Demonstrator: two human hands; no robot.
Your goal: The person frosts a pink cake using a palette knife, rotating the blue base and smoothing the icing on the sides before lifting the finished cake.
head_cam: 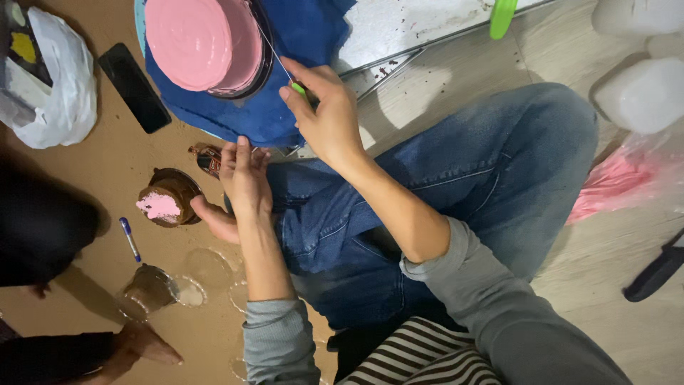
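- Grey sleeves (pixel 456 285) and blue-jeaned knees (pixel 442 185) are filling the near foreground, the person sitting on a brown floor (pixel 107 171).
- Right hand (pixel 324 114) is pinching a thin tool with a green handle (pixel 298 88), its fine metal tip (pixel 271 48) reaching to the edge of the pink cake (pixel 203 44) just beyond the fingers.
- Left hand (pixel 242 182) is lying open and flat, fingers stretched, gripping nothing; it is resting just below the blue cloth (pixel 278 107) under the cake.
- Pink icing is looking soft and easily marred (a judgement), so holding would best be done by the dark ring (pixel 265 64) or the base beneath, not the frosted sides; the whole likely has some weight.
- Left of the left hand, a small brown cup with pink icing (pixel 165 203) is sitting close; a blue pen (pixel 130 239) and a clear cup (pixel 149 286) are lying farther off, a black phone (pixel 134 87) above.
- Another person's hand (pixel 139 346) is intruding at the lower left, so open room is lying mostly to the right of the right hand.
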